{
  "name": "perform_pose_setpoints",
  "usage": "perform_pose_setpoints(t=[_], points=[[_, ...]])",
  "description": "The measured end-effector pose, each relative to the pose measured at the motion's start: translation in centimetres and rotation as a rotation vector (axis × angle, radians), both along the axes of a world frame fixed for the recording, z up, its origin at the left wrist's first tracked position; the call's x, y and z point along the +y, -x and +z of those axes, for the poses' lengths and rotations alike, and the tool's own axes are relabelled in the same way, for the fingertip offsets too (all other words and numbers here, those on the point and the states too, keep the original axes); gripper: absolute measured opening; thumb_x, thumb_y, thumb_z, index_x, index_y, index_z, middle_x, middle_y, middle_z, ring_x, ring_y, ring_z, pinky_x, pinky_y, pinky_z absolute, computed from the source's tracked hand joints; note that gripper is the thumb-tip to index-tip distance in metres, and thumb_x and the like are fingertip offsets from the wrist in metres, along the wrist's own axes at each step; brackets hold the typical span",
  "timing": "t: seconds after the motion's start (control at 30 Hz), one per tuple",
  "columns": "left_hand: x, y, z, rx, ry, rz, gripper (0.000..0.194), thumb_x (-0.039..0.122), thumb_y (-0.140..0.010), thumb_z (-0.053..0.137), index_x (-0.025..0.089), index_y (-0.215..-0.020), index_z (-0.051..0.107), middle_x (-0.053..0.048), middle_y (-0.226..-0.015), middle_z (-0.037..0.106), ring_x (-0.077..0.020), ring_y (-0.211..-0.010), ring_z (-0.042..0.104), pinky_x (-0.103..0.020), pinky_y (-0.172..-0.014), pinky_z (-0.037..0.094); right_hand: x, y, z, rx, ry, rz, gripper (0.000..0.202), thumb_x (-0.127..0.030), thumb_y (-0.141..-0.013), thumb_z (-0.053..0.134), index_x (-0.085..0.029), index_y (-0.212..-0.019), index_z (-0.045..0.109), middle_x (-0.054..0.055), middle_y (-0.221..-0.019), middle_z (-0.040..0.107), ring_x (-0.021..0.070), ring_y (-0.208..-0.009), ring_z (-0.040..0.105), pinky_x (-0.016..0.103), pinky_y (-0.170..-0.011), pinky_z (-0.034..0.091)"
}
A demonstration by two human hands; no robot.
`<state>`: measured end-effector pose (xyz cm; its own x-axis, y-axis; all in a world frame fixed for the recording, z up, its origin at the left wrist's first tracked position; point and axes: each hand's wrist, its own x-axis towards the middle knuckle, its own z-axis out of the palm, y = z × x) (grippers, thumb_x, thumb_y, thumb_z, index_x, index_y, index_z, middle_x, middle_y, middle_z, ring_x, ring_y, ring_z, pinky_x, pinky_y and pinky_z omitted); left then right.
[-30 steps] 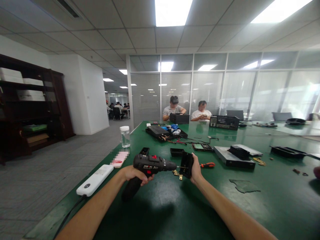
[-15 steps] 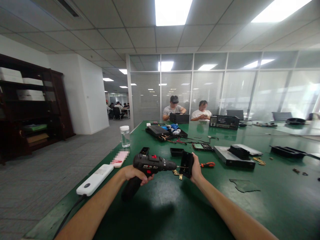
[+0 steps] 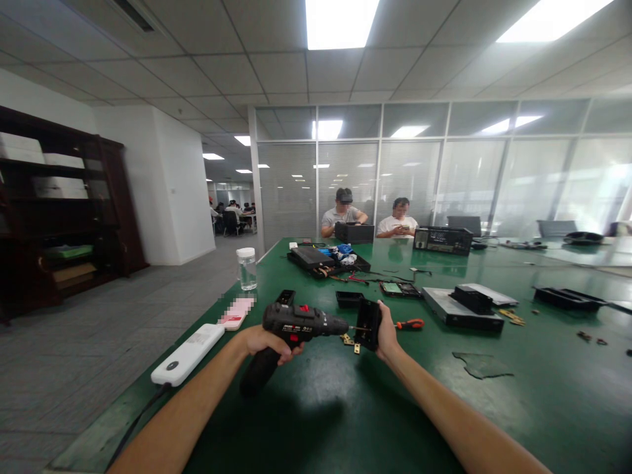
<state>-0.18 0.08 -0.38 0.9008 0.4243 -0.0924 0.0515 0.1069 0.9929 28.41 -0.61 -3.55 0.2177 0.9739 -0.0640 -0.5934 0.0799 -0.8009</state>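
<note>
My left hand (image 3: 269, 343) is wrapped round the grip of a black cordless drill (image 3: 301, 324) with red switches. The drill lies level, its thin bit pointing right. In my right hand (image 3: 388, 332) a black plastic housing (image 3: 366, 324) is held upright, its hollow side turned toward the drill. The bit's tip reaches into the housing; what it touches there is too small to tell. Small brass-coloured pieces (image 3: 356, 349) lie on the table just below the housing. An orange-handled screwdriver (image 3: 411, 324) rests to the right of my right hand.
Across the green table (image 3: 316, 421) lie a black tray (image 3: 349, 299), a silver-and-black device (image 3: 461, 311), a glass shard (image 3: 482, 365) and a pile of cables (image 3: 340, 257). A white power strip (image 3: 187, 355), a pink phone (image 3: 238, 313) and a jar (image 3: 247, 270) line the left edge. Two people sit opposite.
Almost nothing differs. Both hands, the drill and the black housing keep practically the same place, with the bit still inside the housing.
</note>
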Motion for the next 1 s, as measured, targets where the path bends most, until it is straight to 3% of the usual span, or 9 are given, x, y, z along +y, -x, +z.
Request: perform_pose_setpoints(t=[1.0], points=[[-0.22,0.14,-0.09,0.004,-0.036,0.01,0.038,0.022,-0.058,0.067,0.01,-0.092,0.056,-0.004,-0.078,0.052,-0.0095,-0.056,0.046,-0.022,-0.049,0.037,0.09,0.25,-0.28,0.015,-0.028,-0.045,0.034,-0.054,-0.068,0.049,-0.02,-0.068,0.053,-0.003,-0.048,0.052,0.0149,-0.041,0.049,0.027,-0.038,0.038]])
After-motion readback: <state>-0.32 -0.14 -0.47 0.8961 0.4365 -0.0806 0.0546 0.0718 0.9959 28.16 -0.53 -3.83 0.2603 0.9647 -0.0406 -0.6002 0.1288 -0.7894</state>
